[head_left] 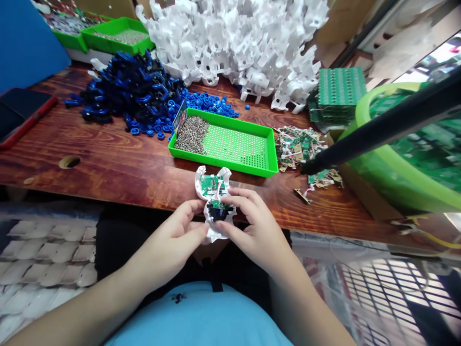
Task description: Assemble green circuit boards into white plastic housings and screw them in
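Observation:
Between my hands, at the front edge of the table, is a white plastic shell half (214, 233) with a black and blue part and a small board inside. A second white shell half (199, 181) lies just beyond it, with a green circuit board (209, 184) in it. A short cable (219, 188) joins the boards of the two halves. My left hand (182, 228) grips the near shell half from its left side. My right hand (250, 218) is closed around its right side, thumb over the black part and fingers near the cable.
A green tray (239, 166) with small screws (190, 134) stands beyond the shells. Behind are heaps of white shells (234, 38), black-blue parts (133, 86) and blue rings (209, 103). Wired boards (298, 144) lie right, under a black bar (382, 120). A phone (21, 113) lies left.

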`<state>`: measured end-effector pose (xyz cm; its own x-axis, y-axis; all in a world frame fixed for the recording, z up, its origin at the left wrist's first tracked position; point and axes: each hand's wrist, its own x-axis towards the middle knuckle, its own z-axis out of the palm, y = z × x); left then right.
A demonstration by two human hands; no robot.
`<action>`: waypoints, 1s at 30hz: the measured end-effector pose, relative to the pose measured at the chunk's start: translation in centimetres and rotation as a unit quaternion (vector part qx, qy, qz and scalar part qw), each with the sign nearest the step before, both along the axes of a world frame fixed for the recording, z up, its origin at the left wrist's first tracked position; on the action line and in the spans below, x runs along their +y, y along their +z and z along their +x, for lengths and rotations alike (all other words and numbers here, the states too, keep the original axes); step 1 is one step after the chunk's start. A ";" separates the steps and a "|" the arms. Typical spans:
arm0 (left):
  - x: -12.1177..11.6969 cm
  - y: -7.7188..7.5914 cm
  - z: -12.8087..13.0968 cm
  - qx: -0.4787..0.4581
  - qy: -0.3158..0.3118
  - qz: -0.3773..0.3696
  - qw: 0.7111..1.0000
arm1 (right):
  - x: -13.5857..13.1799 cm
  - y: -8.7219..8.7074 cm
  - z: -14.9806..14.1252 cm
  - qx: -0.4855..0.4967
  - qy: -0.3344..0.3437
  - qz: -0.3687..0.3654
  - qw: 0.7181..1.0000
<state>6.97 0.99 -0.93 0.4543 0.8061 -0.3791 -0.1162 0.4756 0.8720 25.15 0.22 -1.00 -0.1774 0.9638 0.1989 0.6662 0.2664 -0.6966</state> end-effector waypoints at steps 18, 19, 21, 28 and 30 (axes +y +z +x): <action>-1.1 -0.5 0.8 -0.075 0.062 -0.049 0.994 | -1.3 3.1 -0.6 -0.104 0.033 -0.066 0.992; -1.1 -0.5 0.8 -0.076 0.065 -0.048 0.994 | -1.3 3.2 -0.7 -0.110 0.035 -0.067 0.991; -1.2 -0.5 0.9 -0.078 0.070 -0.051 0.993 | -1.4 3.1 -0.9 -0.119 0.038 -0.062 0.990; -1.5 -0.4 1.3 -0.085 0.087 -0.060 0.991 | -1.7 3.4 -1.7 -0.162 0.036 -0.050 0.985; -1.4 -0.6 1.5 -0.081 0.093 -0.057 0.991 | -1.7 3.5 -2.0 -0.182 0.034 -0.052 0.981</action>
